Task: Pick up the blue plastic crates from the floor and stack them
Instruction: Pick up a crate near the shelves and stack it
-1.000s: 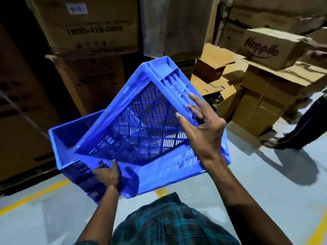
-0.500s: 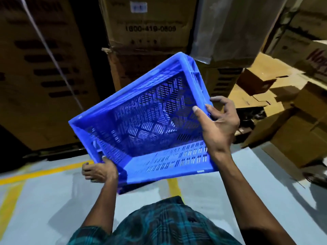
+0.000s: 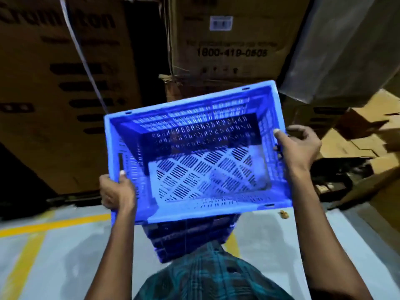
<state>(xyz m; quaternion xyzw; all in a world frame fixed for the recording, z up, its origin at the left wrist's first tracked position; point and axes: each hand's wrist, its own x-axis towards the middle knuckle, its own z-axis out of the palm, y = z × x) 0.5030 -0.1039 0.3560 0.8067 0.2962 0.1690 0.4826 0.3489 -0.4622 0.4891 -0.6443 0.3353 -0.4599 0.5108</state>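
Both hands [image 3: 118,192] grip slotted blue plastic crate [image 3: 195,152].

A pale grey floor [image 3: 54,263] carries yellow painted lines [image 3: 49,224]. Tall brown cartons [image 3: 54,105] stack up behind in dim light, one printed carton [image 3: 231,40] bearing a barcode label. Smaller opened cardboard boxes [image 3: 363,137] lie heaped at the right, under a grey plastic-wrapped load [image 3: 346,44].

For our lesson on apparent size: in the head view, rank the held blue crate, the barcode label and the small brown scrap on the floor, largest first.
1. Blue crate, though nearness to the camera inflates it.
2. Barcode label.
3. Brown scrap.
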